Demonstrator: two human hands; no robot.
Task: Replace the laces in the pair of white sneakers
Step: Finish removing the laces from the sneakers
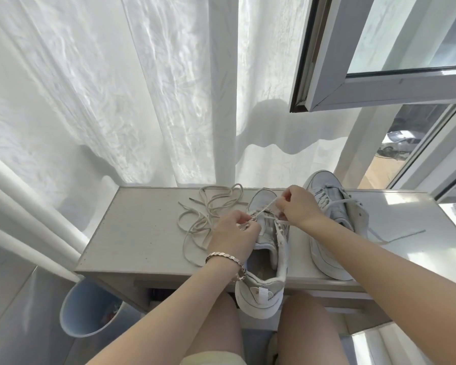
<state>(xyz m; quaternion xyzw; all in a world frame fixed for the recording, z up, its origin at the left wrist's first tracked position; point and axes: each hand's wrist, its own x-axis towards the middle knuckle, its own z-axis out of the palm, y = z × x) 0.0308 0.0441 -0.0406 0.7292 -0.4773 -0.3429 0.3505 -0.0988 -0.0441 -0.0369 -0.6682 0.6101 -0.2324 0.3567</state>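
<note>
Head view, items as seen.

Near sneaker [261, 299]: white, smooth upper, thick pale sole. It lies at the tabletop's [142, 233] centre with its toe away from the person and its heel overhanging the front edge above the knees. It has a ribbed white heel tab; any marking on it is too small to read. The upper eyelets are bare.

Lace [265, 208]: flat, off-white, stretched across the near sneaker's lower eyelets between both hands.

Left hand [234, 233]: fingers pinching one end of that lace; a metallic link bracelet [221, 256] is on the wrist.

Right hand [298, 206]: fingers pinching the other end, apart from the left hand.

Far sneaker [334, 198]: white, laced, just right of the near one, with a lace end trailing on the tabletop.

Loose laces [211, 204]: beige cord in a tangled heap, left of the near sneaker.

Tabletop: pale grey, wood-grain finish, rectangular.

Bin [74, 312]: pale blue, round, on the floor beneath the left corner; its contents cannot be told.

Curtain [116, 88]: sheer white, crinkled. Window frame [379, 88]: grey, sash open.
</note>
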